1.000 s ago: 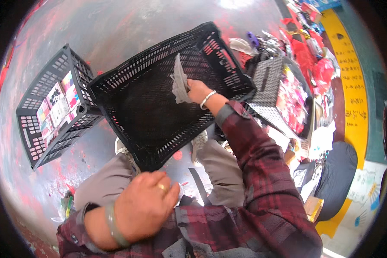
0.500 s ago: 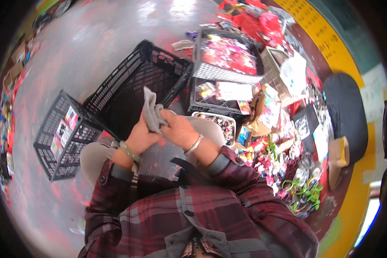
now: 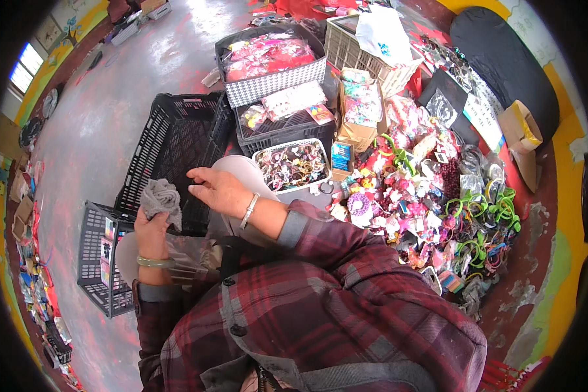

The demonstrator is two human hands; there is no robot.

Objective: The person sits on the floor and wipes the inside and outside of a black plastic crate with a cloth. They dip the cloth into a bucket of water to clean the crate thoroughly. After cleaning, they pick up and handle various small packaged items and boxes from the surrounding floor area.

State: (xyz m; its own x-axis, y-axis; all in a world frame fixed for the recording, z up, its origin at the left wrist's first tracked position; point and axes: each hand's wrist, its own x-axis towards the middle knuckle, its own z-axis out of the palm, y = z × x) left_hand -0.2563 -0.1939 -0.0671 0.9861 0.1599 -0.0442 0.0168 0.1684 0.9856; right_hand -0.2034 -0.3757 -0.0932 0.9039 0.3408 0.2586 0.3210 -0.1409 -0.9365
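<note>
My left hand [image 3: 151, 232] grips a crumpled grey cloth [image 3: 161, 198] in front of my chest, a green bangle on its wrist. My right hand [image 3: 220, 191] hovers just right of the cloth with fingers spread and nothing in it, a silver bracelet on the wrist. Both hands are over the near rim of a large empty black plastic crate [image 3: 176, 147] tilted on the floor. A clear plastic bag [image 3: 189, 251] lies on my lap under the hands.
A smaller black crate [image 3: 98, 261] with printed cards sits at the left. Baskets of packaged hair accessories [image 3: 271, 55] and a white tray of hair ties [image 3: 294, 163] stand ahead. Loose colourful hair bands [image 3: 438, 196] cover the floor on the right.
The cloth has passed into my left hand and my right hand has let go and opened. The view has swung right, showing the baskets and the pile of accessories.
</note>
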